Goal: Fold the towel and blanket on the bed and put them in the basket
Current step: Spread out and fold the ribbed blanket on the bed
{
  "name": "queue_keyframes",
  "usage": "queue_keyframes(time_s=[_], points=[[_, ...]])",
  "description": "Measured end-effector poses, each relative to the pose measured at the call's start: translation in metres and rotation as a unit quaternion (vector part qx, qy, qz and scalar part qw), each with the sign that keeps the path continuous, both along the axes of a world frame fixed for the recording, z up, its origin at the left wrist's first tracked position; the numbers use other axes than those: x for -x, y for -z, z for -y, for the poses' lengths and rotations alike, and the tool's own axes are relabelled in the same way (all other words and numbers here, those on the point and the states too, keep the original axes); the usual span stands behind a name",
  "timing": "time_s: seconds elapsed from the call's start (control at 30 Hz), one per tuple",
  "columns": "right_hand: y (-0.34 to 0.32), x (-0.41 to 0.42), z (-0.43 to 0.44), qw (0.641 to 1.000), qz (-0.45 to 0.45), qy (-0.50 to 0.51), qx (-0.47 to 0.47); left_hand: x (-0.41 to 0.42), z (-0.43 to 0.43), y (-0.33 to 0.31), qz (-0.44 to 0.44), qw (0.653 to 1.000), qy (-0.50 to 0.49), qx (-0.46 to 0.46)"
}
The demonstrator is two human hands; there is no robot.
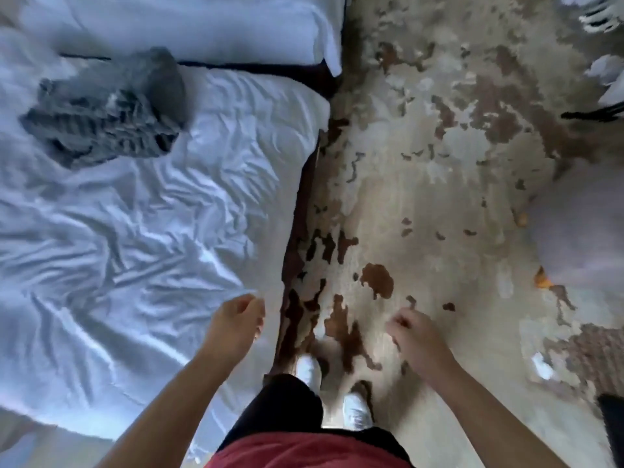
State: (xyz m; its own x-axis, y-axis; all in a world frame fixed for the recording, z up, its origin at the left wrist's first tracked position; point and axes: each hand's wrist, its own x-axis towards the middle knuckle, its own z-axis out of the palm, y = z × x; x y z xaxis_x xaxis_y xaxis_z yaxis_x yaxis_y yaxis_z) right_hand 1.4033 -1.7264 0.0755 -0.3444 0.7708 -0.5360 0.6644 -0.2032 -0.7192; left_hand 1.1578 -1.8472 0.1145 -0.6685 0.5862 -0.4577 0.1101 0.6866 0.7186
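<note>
A grey striped cloth [104, 113], crumpled in a heap, lies on the bed [135, 214] at the upper left, over rumpled white sheets. My left hand [236, 319] hangs above the bed's right edge, fingers loosely curled and holding nothing. My right hand [413, 336] hovers over the rug, fingers also loosely curled and empty. Both hands are far from the grey cloth. No basket is clearly in view.
White pillows [202, 25] lie at the head of the bed. A cream and brown patterned rug [439, 163] covers the floor to the right. A pale rounded object [580, 231] sits at the right edge. My feet in white shoes [310, 369] stand beside the bed.
</note>
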Motion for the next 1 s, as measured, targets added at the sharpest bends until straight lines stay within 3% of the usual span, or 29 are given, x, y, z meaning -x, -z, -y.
queue_keyframes(time_s=[0.2,0.4,0.5,0.6,0.73,1.0], points=[[-0.010,0.220,-0.094,0.981,-0.061,-0.182,-0.026,0.087,0.039,0.055,0.043,0.979,-0.191,0.056],[-0.024,0.383,-0.138,0.951,-0.058,-0.302,-0.045,0.166,0.010,0.092,0.127,0.942,-0.280,0.135],[-0.025,0.426,-0.166,0.942,-0.037,-0.332,-0.038,0.224,-0.049,0.087,0.145,0.945,-0.286,0.068],[-0.012,0.436,-0.195,0.957,0.000,-0.291,0.000,0.286,-0.114,0.062,0.117,0.953,-0.279,0.009],[0.013,0.464,-0.234,0.954,0.094,-0.282,0.047,0.374,-0.176,0.034,0.078,0.952,-0.292,-0.053],[0.042,0.681,-0.321,0.911,0.056,-0.407,0.048,0.494,-0.209,0.067,0.139,0.883,-0.446,-0.040]])
